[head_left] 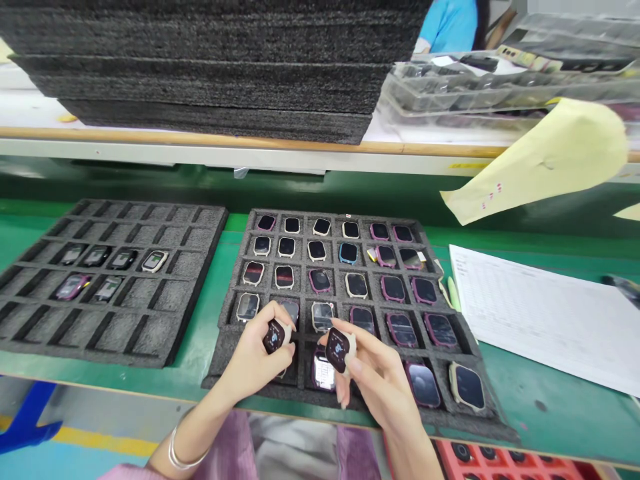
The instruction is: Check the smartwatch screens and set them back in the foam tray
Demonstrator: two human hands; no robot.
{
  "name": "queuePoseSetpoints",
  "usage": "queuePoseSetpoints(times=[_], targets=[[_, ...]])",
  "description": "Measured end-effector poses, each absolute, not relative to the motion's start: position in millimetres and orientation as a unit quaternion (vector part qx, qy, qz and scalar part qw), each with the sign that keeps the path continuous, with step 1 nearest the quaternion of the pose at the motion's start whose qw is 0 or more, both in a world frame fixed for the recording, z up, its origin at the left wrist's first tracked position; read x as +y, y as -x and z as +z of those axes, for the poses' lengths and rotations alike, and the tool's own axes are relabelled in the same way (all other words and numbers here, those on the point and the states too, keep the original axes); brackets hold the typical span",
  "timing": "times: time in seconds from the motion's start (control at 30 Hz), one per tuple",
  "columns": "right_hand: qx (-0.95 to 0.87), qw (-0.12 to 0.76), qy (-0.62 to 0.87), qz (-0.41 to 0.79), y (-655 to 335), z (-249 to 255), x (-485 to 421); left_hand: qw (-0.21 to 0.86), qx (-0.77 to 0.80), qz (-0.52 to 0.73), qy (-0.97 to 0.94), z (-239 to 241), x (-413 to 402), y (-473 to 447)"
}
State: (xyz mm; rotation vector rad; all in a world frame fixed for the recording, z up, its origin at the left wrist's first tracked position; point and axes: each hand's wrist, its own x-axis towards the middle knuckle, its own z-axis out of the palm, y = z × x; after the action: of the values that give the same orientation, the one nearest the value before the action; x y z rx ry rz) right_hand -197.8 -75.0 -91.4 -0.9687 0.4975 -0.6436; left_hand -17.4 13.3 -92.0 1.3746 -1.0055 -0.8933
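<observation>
My left hand (257, 360) is closed on a small dark smartwatch body (275, 336), pinched between thumb and fingers. My right hand (373, 377) grips a second smartwatch body (338, 349) whose lit screen faces up. Both hands hover over the near edge of a black foam tray (235, 337) on the green bench. Its pockets hold several watch bodies with pink, beige and blue cases. A lit watch (324, 375) lies in the pocket under my hands.
Another foam tray (125, 333) at the left holds several watch bodies. A printed sheet (545, 313) lies at the right. Stacked foam sheets (210, 67) and clear plastic trays (480, 87) sit on the shelf behind. A person in blue (450, 23) stands beyond. A red tray (505, 460) sits below.
</observation>
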Motion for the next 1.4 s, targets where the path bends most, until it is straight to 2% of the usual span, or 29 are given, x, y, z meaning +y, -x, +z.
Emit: queuePoseSetpoints(times=[1.03, 1.23, 1.4], targets=[[0.248, 0.793, 0.448, -0.331, 200.9, -85.0, -72.0, 0.585, -0.432, -0.374, -0.576, -89.3, 14.9, 18.6], [0.237, 0.801, 0.456, -0.307, 203.3, -84.4, -72.4, 0.582, -0.432, -0.358, -0.589, -85.2, 15.8, 19.4], [0.226, 0.818, 0.457, -0.267, 202.0, -84.1, -75.7, 0.581, -0.365, -0.477, -0.550, -86.5, 16.0, 23.2]])
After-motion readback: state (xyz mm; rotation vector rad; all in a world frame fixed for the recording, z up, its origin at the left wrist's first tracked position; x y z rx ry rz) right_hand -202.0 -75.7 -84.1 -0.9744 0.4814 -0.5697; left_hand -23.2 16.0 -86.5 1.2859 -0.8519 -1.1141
